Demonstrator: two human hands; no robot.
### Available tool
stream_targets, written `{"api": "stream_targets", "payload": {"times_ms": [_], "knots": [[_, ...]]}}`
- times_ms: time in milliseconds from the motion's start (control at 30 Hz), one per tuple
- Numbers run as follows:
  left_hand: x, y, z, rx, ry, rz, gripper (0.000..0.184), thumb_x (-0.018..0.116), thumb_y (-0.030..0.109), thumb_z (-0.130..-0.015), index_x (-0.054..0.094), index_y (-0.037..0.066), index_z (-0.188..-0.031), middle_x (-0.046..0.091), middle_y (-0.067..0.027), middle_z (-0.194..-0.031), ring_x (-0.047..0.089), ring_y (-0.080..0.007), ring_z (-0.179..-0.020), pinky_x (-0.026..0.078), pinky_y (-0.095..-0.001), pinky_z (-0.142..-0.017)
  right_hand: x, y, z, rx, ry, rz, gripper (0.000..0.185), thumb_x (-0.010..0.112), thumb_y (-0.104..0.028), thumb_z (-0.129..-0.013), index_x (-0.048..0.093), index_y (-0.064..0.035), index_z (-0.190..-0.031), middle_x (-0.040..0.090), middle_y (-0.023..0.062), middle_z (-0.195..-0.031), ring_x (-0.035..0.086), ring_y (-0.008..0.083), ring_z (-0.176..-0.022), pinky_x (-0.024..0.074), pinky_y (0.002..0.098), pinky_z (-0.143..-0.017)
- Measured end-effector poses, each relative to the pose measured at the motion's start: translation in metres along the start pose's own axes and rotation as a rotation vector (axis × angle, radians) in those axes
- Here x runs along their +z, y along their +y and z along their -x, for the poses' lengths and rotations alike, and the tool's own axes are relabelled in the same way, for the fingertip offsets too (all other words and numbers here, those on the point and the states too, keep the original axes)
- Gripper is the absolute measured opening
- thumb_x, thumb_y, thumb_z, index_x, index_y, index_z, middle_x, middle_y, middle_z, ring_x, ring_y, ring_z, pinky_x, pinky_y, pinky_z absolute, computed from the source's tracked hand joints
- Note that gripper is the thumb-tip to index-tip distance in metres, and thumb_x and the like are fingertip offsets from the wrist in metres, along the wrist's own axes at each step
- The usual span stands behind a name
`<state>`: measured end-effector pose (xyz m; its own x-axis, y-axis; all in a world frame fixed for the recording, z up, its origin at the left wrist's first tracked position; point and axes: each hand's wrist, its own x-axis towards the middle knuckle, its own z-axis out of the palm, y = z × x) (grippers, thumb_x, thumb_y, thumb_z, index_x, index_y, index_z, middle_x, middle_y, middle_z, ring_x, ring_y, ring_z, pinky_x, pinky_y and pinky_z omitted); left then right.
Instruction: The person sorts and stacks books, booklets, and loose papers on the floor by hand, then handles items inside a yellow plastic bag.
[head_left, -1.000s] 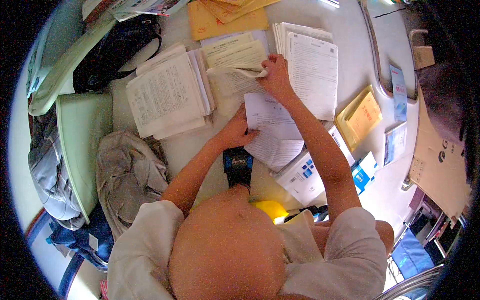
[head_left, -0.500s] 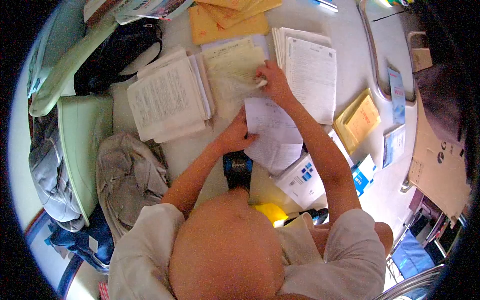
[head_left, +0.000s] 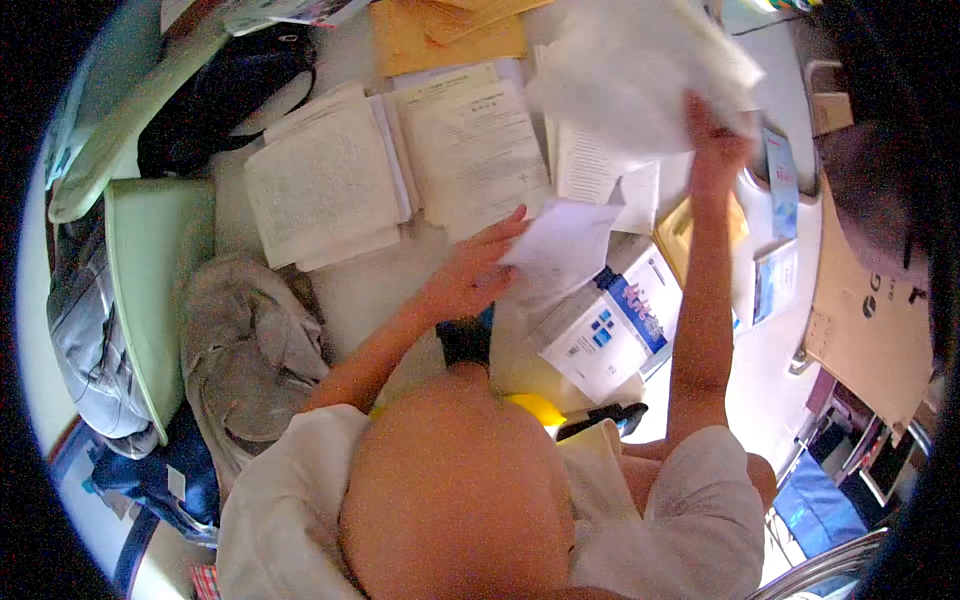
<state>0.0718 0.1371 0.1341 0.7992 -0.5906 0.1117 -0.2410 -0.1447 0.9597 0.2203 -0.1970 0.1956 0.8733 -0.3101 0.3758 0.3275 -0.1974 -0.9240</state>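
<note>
My right hand (head_left: 718, 145) grips a large sheet of paper (head_left: 630, 80), blurred and lifted over the right paper stack (head_left: 585, 170). Lower in the middle, my left hand (head_left: 475, 270) has its fingers spread beside a folded white sheet (head_left: 565, 240); whether they touch it is unclear. The middle stack of printed pages (head_left: 475, 150) lies flat just beyond my left hand. To its left sits another paper stack (head_left: 325, 185). Part of the right stack is hidden under the raised sheet.
Brown envelopes (head_left: 450, 35) lie at the far edge, a yellow envelope (head_left: 680, 235) at the right. Nearer are booklets (head_left: 600, 340). A black bag (head_left: 225, 100), a grey cloth item (head_left: 245, 350) and a pale green panel (head_left: 160, 290) stand left; a cardboard box (head_left: 865, 330) is right.
My right hand has moved right from the middle stack and raised a large sheet. My left hand has spread its fingers, and the white sheet near it has shifted and folded.
</note>
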Motion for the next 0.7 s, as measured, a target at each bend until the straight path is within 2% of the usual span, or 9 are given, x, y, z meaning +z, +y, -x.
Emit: {"api": "stream_targets", "payload": {"times_ms": [33, 67, 100, 167, 333, 500, 567, 633, 700], "knots": [[-0.006, 0.009, -0.004, -0.034, -0.005, 0.032, 0.036, 0.06, 0.004, -0.089, 0.059, 0.005, -0.125, 0.056, -0.0176, -0.136, 0.051, -0.0357, -0.13, 0.044, -0.0414, -0.105, -0.021, -0.013, -0.019, -0.149, 0.065, 0.217, 0.036, 0.077, -0.004, -0.085, 0.063, 0.0021, -0.117, 0.067, 0.0097, -0.114, 0.063, 0.0168, -0.1, 0.0516, 0.0301, -0.088], [-0.018, 0.025, -0.016, -0.292, -0.09, 0.095, 0.034, 0.06, 0.005, -0.091, 0.059, 0.005, -0.125, 0.061, -0.0134, -0.127, 0.056, -0.0287, -0.119, 0.046, -0.0387, -0.101, -0.041, -0.038, -0.032, -0.138, 0.142, 0.432, 0.034, 0.077, -0.003, -0.085, 0.064, 0.0012, -0.116, 0.068, 0.0105, -0.113, 0.063, 0.0167, -0.101, 0.0507, 0.0296, -0.09], [-0.021, 0.034, -0.024, -0.551, -0.178, 0.155, 0.032, 0.06, 0.005, -0.093, 0.059, 0.005, -0.124, 0.066, -0.0092, -0.117, 0.062, -0.0218, -0.108, 0.048, -0.036, -0.096, -0.056, -0.053, -0.038, -0.273, 0.176, 0.254, 0.035, 0.075, -0.001, -0.085, 0.063, 0.0009, -0.118, 0.067, 0.0106, -0.115, 0.063, 0.0173, -0.102, 0.0507, 0.0301, -0.091], [0.004, 0.012, -0.025, -0.463, 0.117, 0.586, 0.027, 0.058, 0.011, -0.097, 0.06, 0.002, -0.122, 0.068, -0.0019, -0.105, 0.06, -0.0132, -0.093, 0.05, -0.0326, -0.087, -0.085, -0.099, -0.045, -0.339, 0.219, 0.302, 0.036, 0.07, 0.001, -0.088, 0.058, 0.002, -0.122, 0.066, 0.0141, -0.12, 0.063, 0.0215, -0.108, 0.0541, 0.0348, -0.091], [0.026, -0.069, -0.065, -0.49, 0.186, 0.517, 0.029, 0.056, 0.009, -0.096, 0.059, -0.001, -0.124, 0.066, -0.0061, -0.112, 0.059, -0.0162, -0.102, 0.047, -0.0307, -0.093, -0.125, -0.156, -0.035, -0.11, 0.247, -0.037, 0.04, 0.065, 0.005, -0.089, 0.055, 0.0008, -0.128, 0.064, 0.0145, -0.124, 0.064, 0.0261, -0.108, 0.0535, 0.0361, -0.091], [0.038, -0.088, -0.068, -0.535, 0.177, 0.56, 0.043, 0.058, 0.005, -0.088, 0.053, -0.001, -0.131, 0.065, -0.0085, -0.118, 0.06, -0.0194, -0.106, 0.046, -0.0328, -0.096, -0.165, 0.015, -0.004, 0.033, -0.101, 0.483, 0.043, 0.07, -0.014, -0.09, 0.055, -0.0032, -0.129, 0.062, 0.0097, -0.122, 0.058, 0.0222, -0.106, 0.0483, 0.0354, -0.093], [0.039, -0.086, -0.068, -0.526, 0.21, 0.641, 0.048, 0.058, 0.006, -0.086, 0.051, -0.001, -0.133, 0.064, -0.0088, -0.119, 0.061, -0.0209, -0.106, 0.047, -0.034, -0.097, -0.09, 0.031, 0.055, 0.191, -0.123, 0.11, 0.052, 0.074, -0.026, -0.088, 0.055, -0.0024, -0.129, 0.062, 0.0109, -0.122, 0.057, 0.0239, -0.109, 0.0477, 0.0377, -0.095], [0.031, -0.073, -0.07, -0.581, 0.198, 0.76, 0.05, 0.059, 0.01, -0.088, 0.049, 0.0, -0.136, 0.064, -0.0093, -0.12, 0.061, -0.0223, -0.107, 0.048, -0.037, -0.097, -0.05, 0.045, 0.089, 0.609, -0.148, 0.648, 0.058, 0.077, -0.03, -0.085, 0.055, 0.0029, -0.127, 0.063, 0.0142, -0.123, 0.058, 0.0257, -0.112, 0.0487, 0.0384, -0.095], [0.04, -0.107, -0.068, -0.595, 0.231, 0.935, 0.049, 0.059, 0.013, -0.089, 0.049, 0.0, -0.136, 0.064, -0.0092, -0.12, 0.062, -0.0221, -0.107, 0.048, -0.038, -0.096, -0.043, 0.088, 0.113, 0.654, -0.35, 0.316, 0.057, 0.077, -0.026, -0.083, 0.055, 0.0043, -0.126, 0.067, 0.0156, -0.116, 0.063, 0.0268, -0.106, 0.0508, 0.0383, -0.092]]}}
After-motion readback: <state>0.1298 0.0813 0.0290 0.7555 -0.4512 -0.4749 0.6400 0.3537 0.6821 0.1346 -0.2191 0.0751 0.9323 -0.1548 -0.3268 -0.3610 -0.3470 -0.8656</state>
